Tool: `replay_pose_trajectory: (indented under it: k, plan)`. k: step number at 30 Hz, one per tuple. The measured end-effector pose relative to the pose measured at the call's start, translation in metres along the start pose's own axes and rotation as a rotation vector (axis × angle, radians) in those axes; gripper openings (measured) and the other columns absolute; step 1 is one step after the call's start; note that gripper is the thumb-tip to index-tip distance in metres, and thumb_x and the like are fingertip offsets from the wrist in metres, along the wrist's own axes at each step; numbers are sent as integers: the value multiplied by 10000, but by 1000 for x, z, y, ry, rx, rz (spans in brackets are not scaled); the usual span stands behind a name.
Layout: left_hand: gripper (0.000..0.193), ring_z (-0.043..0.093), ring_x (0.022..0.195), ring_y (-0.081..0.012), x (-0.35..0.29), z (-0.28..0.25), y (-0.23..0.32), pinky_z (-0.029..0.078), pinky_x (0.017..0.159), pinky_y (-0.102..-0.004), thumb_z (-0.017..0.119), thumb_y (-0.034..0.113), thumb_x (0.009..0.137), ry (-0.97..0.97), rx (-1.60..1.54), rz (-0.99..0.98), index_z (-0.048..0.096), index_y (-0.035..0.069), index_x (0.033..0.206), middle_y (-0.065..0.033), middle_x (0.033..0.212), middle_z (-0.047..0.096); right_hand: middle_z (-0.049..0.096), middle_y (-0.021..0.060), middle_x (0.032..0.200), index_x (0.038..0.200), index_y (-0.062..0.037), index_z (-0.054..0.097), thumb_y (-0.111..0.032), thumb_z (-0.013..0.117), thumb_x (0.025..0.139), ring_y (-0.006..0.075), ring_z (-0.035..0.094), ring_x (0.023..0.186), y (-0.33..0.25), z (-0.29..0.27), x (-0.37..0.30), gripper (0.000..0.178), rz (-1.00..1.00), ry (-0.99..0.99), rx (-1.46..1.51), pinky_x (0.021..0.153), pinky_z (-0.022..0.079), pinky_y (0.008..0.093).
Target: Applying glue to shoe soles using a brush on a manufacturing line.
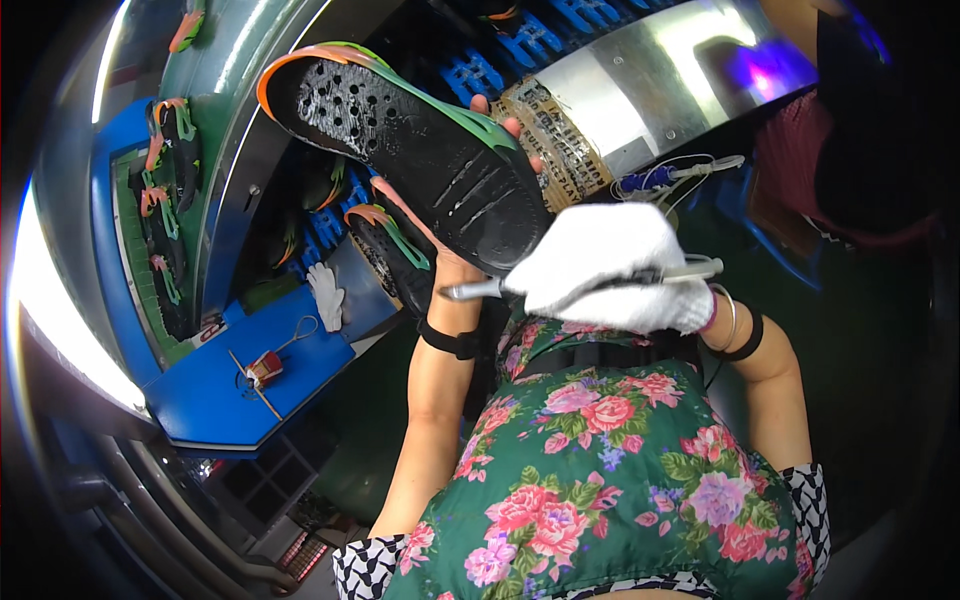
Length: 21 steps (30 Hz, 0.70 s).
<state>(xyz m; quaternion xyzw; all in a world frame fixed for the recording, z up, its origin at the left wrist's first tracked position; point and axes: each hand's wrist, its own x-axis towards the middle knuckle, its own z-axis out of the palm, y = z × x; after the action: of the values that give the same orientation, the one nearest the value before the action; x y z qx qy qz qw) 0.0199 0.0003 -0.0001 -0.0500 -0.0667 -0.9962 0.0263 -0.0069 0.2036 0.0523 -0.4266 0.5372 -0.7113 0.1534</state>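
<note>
A shoe sole [430, 160], black inside with an orange-to-green rim, is held up and tilted in front of me. Perforations and wet-looking shiny patches show at its heel end, and whitish streaks mark its forefoot. My bare left hand [452, 262] grips the sole from beneath, with fingertips curling over the far edge. My right hand [605, 265], in a white knitted glove, is closed around a slim brush [475, 290]. The brush's grey head sticks out to the left, just below the sole's toe, and its pale handle sticks out to the right.
Another similar sole [388, 250] stands behind my left wrist. On the left, several soles [160, 210] lie on a green belt. A blue table [210, 395] carries a white glove [325, 297] and a small red container [264, 369]. A curved metal rail [650, 85] runs behind; another person [850, 150] is at right.
</note>
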Motion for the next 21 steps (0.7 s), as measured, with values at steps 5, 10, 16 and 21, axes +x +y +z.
replay_pose_trajectory:
  k: [5,10,16,21]
  plan:
    - [1081,486,1370,-496,-3,-11,8,506,1021,-691,557,874,828,107,132,-97,352,158,1611,-194,1614,385,779,85,1126,1117,-115,786,-62,803,817,255,742,968,9,7,-14,306,-204,-37,-511,800,602,367]
    - [1230,417,1412,-540,-8,-7,12,497,1050,-675,656,853,775,25,-8,-173,252,75,1637,-225,1660,294,787,74,990,922,-54,798,-39,794,816,250,749,902,1,-2,-9,107,55,-42,41,814,596,364]
    - [1170,450,1382,-549,-1,-14,19,526,1041,-654,642,800,830,-79,95,-238,241,48,1630,-233,1581,363,764,64,1068,1144,-126,770,-119,778,845,267,725,883,10,6,-15,299,-208,-127,-429,797,597,386]
    - [1159,543,1296,-543,-9,-11,26,589,992,-563,637,800,826,35,264,-298,261,52,1628,-282,1544,407,779,82,1004,977,-90,805,-65,804,807,269,738,883,5,-5,-7,172,14,-142,23,799,595,363]
